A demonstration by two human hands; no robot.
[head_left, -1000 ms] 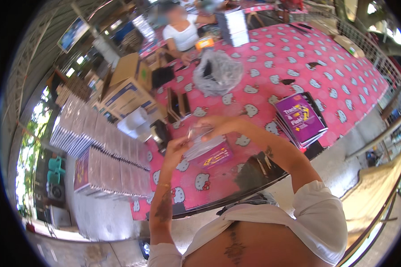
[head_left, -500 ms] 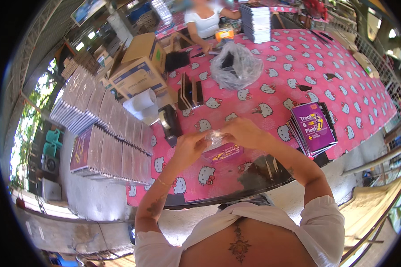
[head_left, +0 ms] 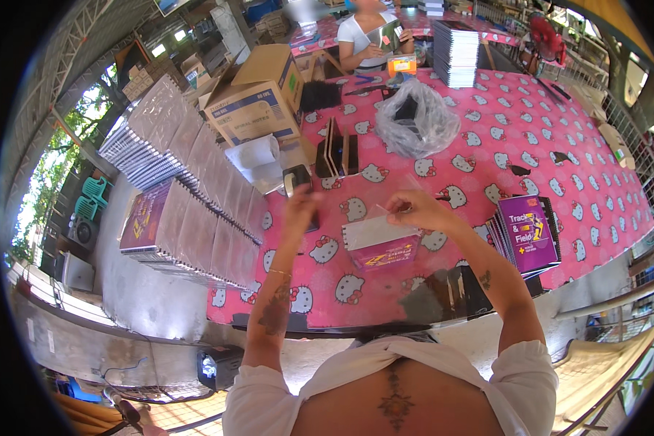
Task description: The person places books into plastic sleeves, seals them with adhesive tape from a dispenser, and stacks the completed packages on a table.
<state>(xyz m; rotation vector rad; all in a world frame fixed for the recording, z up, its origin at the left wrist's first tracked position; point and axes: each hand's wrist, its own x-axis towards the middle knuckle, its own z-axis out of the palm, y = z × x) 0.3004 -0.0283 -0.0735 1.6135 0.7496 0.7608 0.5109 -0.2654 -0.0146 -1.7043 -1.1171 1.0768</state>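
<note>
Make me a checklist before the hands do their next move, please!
1. Right hand at the book's top edge: ok.
2. Left hand at the tape dispenser: ok.
3. Left hand's grip on it firm: cannot tell, blurred.
4. Clear plastic sealed: cannot tell.
5. Book on the pink table: ok.
6. Purple pile apart from the book: ok.
</note>
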